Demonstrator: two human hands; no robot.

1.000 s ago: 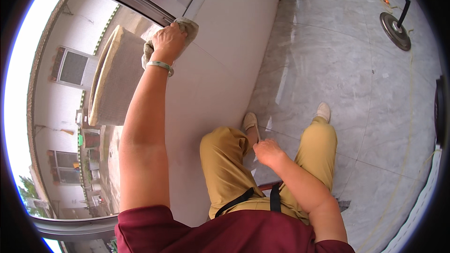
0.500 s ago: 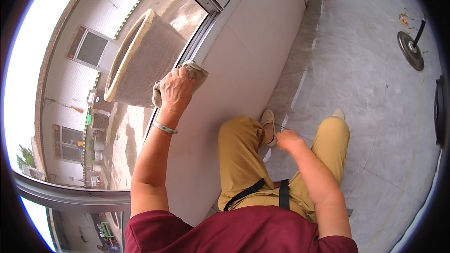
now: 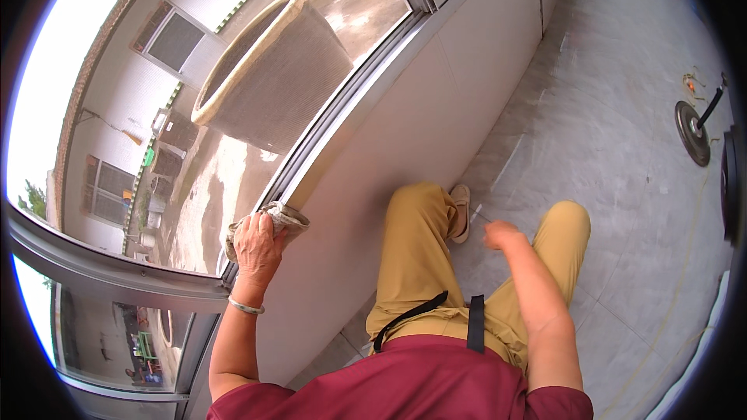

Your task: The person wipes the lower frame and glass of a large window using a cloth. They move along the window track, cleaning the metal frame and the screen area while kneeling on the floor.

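Down at the sill, the left hand presses a crumpled grey cloth against the lower corner of the window, fingers curled over the wad and gripping it. The cloth sits right where the glass meets the sill, just above the white wall below it. Judging by the glass, wiping is partway: the pane above the cloth shows pale streaks and smears across much of its area, so a good deal seems left. The right hand hangs free out from the wall, over the knees; it is blurred, so I cannot tell how its fingers are set, and it holds nothing that I can see. Along the sill the frame runs unbroken to the far corner, giving the cloth a clear track. Away from the wall the tiled floor is open, with a round dark weight well apart.
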